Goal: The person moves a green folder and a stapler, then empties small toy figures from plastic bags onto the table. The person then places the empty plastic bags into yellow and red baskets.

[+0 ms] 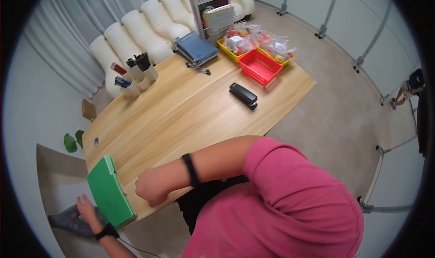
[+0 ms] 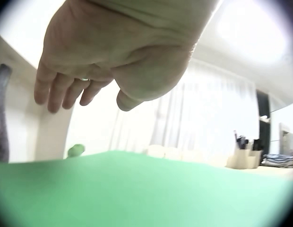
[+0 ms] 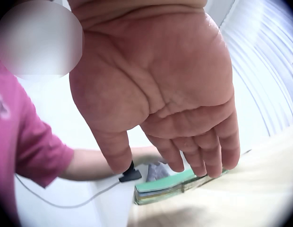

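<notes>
A green folder lies on top of a small stack at the table's near left corner; bluish and pale layers show under the green cover in the right wrist view. My left hand is just off the stack's left side, fingers extended and thumb apart, holding nothing. In the left wrist view this hand hangs over the green cover. My right hand is to the right of the stack, above the table edge. Its palm and loosely bent fingers show nothing held, and the fingertips overlap the stack in that view.
A black stapler lies on the wooden table. Behind it are a red basket, yellow baskets with bagged items, upright books, blue folders and binder clips. Pen holders stand at the far edge. A dark grey object sits beyond the left edge.
</notes>
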Available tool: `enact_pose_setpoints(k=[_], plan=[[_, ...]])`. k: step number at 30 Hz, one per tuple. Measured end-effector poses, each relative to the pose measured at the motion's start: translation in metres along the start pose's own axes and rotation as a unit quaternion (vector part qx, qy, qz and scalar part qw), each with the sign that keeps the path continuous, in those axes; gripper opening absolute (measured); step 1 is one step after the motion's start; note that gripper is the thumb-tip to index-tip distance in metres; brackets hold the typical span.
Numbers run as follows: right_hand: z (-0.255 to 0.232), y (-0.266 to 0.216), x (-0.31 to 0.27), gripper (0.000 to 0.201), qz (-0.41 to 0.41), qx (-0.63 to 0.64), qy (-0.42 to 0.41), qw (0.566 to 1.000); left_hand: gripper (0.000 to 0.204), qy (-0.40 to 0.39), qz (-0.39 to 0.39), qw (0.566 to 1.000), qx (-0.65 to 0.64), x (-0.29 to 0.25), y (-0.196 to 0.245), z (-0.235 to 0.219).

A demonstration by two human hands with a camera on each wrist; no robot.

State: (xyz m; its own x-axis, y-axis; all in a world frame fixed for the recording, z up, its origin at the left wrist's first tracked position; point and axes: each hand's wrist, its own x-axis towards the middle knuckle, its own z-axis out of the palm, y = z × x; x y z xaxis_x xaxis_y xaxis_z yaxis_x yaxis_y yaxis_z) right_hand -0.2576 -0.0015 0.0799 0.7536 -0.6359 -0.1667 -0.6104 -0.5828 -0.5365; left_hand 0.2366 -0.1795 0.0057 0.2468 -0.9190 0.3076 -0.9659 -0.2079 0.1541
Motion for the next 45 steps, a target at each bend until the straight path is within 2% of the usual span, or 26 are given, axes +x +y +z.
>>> enact_pose_setpoints(k=[1, 3, 4, 5, 6, 7, 8, 9, 10, 11, 12, 13, 15, 16, 17, 18, 19, 21, 25, 31, 36, 39, 41, 42, 44, 45], plan=[[-0.007, 0.006, -0.032, 0.038, 0.012, 0.004, -0.002, 1.0, 0.066, 0.007, 0.011, 0.996, -0.088, -0.025, 0.037, -0.034], [-0.015, 0.027, -0.099, 0.049, -0.012, 0.093, 0.081, 0.992, 0.06, -0.009, 0.071, 0.958, -0.278, -0.068, 0.093, -0.076], [-0.02, 0.037, -0.132, 0.049, 0.027, 0.116, 0.127, 0.985, 0.057, -0.028, 0.117, 0.919, -0.374, -0.087, 0.114, -0.092], [-0.025, 0.049, -0.165, 0.048, 0.064, 0.137, 0.17, 0.974, 0.054, -0.06, 0.11, 0.89, -0.439, -0.12, 0.153, -0.121], [-0.023, 0.072, -0.191, 0.046, 0.114, 0.071, 0.251, 0.959, 0.051, -0.089, 0.099, 0.857, -0.498, -0.154, 0.196, -0.146], [-0.041, 0.119, -0.242, 0.039, 0.29, -0.034, 0.349, 0.891, 0.048, -0.128, 0.177, 0.811, -0.542, -0.185, 0.236, -0.155], [-0.053, 0.137, -0.27, 0.033, 0.401, -0.088, 0.421, 0.809, 0.045, -0.161, 0.257, 0.756, -0.58, -0.204, 0.27, -0.164], [-0.073, 0.159, -0.301, 0.031, 0.49, -0.098, 0.428, 0.753, 0.045, -0.163, 0.256, 0.752, -0.585, -0.215, 0.296, -0.168], [-0.084, 0.208, -0.343, 0.044, 0.549, -0.144, 0.402, 0.719, 0.045, -0.205, 0.269, 0.741, -0.581, -0.224, 0.318, -0.172], [-0.085, 0.218, -0.367, 0.053, 0.591, -0.17, 0.415, 0.67, 0.045, -0.244, 0.282, 0.728, -0.575, -0.231, 0.335, -0.175], [-0.086, 0.225, -0.386, 0.063, 0.629, -0.194, 0.429, 0.618, 0.045, -0.241, 0.28, 0.726, -0.58, -0.236, 0.351, -0.171], [-0.081, 0.25, -0.405, 0.063, 0.628, -0.201, 0.431, 0.617, 0.046, -0.273, 0.293, 0.696, -0.596, -0.241, 0.369, -0.156], [-0.069, 0.3, -0.434, 0.104, 0.66, -0.209, 0.441, 0.571, 0.048, -0.332, 0.322, 0.649, -0.604, -0.245, 0.403, -0.132], [-0.073, 0.3, -0.437, 0.104, 0.659, -0.214, 0.441, 0.571, 0.049, -0.359, 0.335, 0.633, -0.599, -0.245, 0.418, -0.121], [-0.076, 0.3, -0.44, 0.118, 0.682, -0.167, 0.4, 0.589, 0.049, -0.356, 0.334, 0.631, -0.603, -0.243, 0.433, -0.109], [-0.078, 0.3, -0.442, 0.131, 0.702, -0.117, 0.357, 0.605, 0.049, -0.361, 0.336, 0.644, -0.585, -0.242, 0.447, -0.096], [-0.078, 0.307, -0.449, 0.131, 0.702, -0.121, 0.357, 0.605, 0.049, -0.364, 0.339, 0.656, -0.567, -0.24, 0.457, -0.087], [-0.078, 0.333, -0.466, 0.129, 0.646, -0.029, 0.356, 0.675, 0.05, -0.359, 0.322, 0.666, -0.569, -0.239, 0.469, -0.081], [-0.08, 0.333, -0.461, 0.107, 0.641, -0.138, 0.322, 0.683, 0.05, -0.394, 0.285, 0.635, -0.6, -0.234, 0.47, -0.079], [-0.085, 0.34, -0.463, 0.076, 0.624, -0.092, 0.344, 0.696, 0.05, -0.392, 0.264, 0.632, -0.614, -0.228, 0.467, -0.069], [-0.086, 0.345, -0.467, 0.066, 0.588, -0.094, 0.349, 0.723, 0.049, -0.397, 0.25, 0.626, -0.623, -0.23, 0.464, -0.063], [-0.083, 0.332, -0.462, 0.06, 0.567, -0.044, 0.378, 0.73, 0.047, -0.394, 0.243, 0.635, -0.618, -0.225, 0.459, -0.056], [-0.086, 0.315, -0.455, 0.056, 0.562, -0.005, 0.398, 0.725, 0.043, -0.417, 0.219, 0.671, -0.572, -0.22, 0.466, -0.067], [-0.088, 0.306, -0.451, 0.058, 0.566, 0.019, 0.384, 0.729, 0.043, -0.418, 0.219, 0.672, -0.571, -0.22, 0.474, -0.064], [-0.084, 0.299, -0.449, 0.059, 0.567, 0.046, 0.37, 0.734, 0.049, -0.429, 0.308, 0.678, -0.51, -0.228, 0.5, -0.055], [-0.082, 0.298, -0.447, 0.057, 0.555, 0.023, 0.381, 0.739, 0.054, -0.416, 0.352, 0.7, -0.461, -0.237, 0.516, -0.062]])
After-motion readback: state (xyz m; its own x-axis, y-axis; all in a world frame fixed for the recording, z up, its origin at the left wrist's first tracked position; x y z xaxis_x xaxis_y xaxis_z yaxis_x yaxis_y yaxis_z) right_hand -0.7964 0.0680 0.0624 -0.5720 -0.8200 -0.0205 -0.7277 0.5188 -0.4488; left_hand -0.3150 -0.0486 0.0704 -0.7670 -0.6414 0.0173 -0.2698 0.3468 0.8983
